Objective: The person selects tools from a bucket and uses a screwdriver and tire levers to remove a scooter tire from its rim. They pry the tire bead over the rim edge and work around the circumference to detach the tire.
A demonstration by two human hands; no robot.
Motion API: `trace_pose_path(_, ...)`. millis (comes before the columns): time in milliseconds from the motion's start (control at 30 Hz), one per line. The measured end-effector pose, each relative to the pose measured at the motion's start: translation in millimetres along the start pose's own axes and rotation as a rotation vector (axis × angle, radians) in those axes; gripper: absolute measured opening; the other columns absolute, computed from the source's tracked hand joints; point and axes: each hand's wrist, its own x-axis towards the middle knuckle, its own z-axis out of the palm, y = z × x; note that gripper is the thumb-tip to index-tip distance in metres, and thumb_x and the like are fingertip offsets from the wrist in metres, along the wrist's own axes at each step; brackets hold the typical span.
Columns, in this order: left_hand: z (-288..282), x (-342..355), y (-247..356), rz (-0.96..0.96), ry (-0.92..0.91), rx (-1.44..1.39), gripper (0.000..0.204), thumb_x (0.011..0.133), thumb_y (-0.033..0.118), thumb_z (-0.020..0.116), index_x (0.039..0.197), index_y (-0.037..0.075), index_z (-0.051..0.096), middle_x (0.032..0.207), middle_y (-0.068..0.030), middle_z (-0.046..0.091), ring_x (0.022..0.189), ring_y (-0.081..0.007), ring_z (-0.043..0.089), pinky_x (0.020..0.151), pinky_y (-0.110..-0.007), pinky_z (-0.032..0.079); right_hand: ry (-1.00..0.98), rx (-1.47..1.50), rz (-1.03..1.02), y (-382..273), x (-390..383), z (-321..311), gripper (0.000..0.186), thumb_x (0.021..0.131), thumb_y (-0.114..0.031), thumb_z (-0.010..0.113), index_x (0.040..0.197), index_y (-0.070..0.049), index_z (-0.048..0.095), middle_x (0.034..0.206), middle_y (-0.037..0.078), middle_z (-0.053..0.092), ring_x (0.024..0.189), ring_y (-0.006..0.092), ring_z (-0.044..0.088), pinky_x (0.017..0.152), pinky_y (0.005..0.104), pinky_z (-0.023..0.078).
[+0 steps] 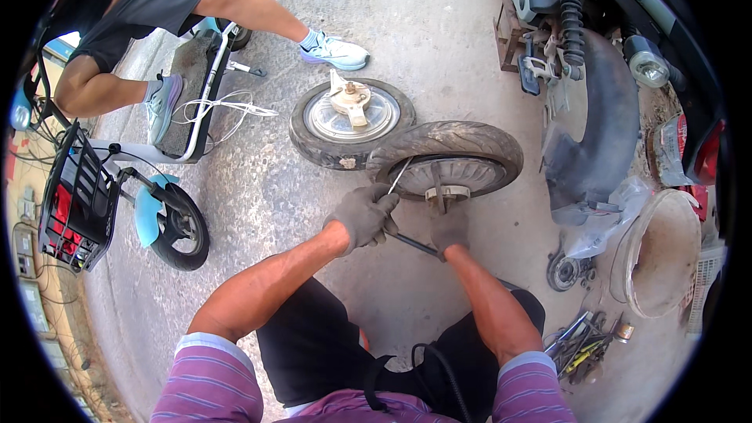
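My gloved left hand is closed on a thin silver lever that reaches into the rim of a tilted wheel with a dusty tread and hub. That wheel rests against another wheel, lying flat with a pale hub plate on top. My gloved right hand is just below the tilted wheel's hub, its fingers blurred and hidden. A dark bar runs from beside my left hand past my right wrist toward my right knee.
At upper left, a person's legs straddle a scooter with basket and white cable. A vehicle's rear with shock absorber fills the upper right. At lower right are a bucket, a round dark part and a tool pile.
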Motion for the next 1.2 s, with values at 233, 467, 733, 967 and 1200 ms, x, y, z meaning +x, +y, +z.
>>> trace_pose_path(233,-28.2,9.3,28.4,-0.028,-0.167,-0.022,0.037,0.111,0.031,0.052,0.135,0.005,0.066,0.083,-0.0106,0.078,0.053,-0.0142,0.066,0.045,-0.030,0.052,0.046,0.003,-0.082,15.7,11.5,13.9,0.034,0.095,-0.029,0.065,0.112,0.000,0.070,0.108,0.029,0.073,0.104,0.0499,0.069,0.089,0.0567,0.054)
trace_pose_path(467,8.3,5.7,28.7,0.016,0.015,-0.138,0.037,0.110,0.033,0.057,0.127,0.001,0.066,0.080,-0.0114,0.076,0.051,-0.0149,0.064,0.045,-0.031,0.052,0.004,-0.049,-0.010,11.7,16.5,-0.9,0.037,0.096,-0.034,0.066,0.110,0.000,0.072,0.107,0.030,0.073,0.104,0.0497,0.070,0.089,0.0560,0.055)
trace_pose_path(733,26.6,24.1,17.7,0.128,0.215,-0.046,0.040,0.108,0.031,0.058,0.131,-0.002,0.063,0.077,-0.0129,0.074,0.052,-0.0177,0.065,0.047,-0.032,0.052,-0.006,0.050,0.098,-6.9,36.6,-14.8,0.046,0.096,-0.041,0.064,0.110,0.002,0.076,0.108,0.034,0.073,0.107,0.0511,0.070,0.094,0.0564,0.055)
trace_pose_path(967,5.1,37.1,25.2,0.111,0.143,0.098,0.037,0.107,0.031,0.060,0.126,-0.001,0.065,0.077,-0.0104,0.074,0.052,-0.0170,0.065,0.047,-0.032,0.053,-0.153,0.251,0.343,-10.8,55.4,-21.2,0.047,0.095,-0.040,0.060,0.109,0.002,0.077,0.103,0.033,0.074,0.104,0.0503,0.072,0.093,0.0546,0.056)
trace_pose_path(1200,39.2,40.8,43.3,0.056,0.195,-0.261,0.040,0.109,0.033,0.058,0.126,-0.002,0.064,0.078,-0.0119,0.073,0.051,-0.0180,0.064,0.044,-0.034,0.053,-0.087,0.259,0.211,-11.1,58.1,-28.0,0.042,0.093,-0.035,0.062,0.105,0.002,0.077,0.091,0.028,0.075,0.079,0.0409,0.076,0.072,0.0508,0.060)
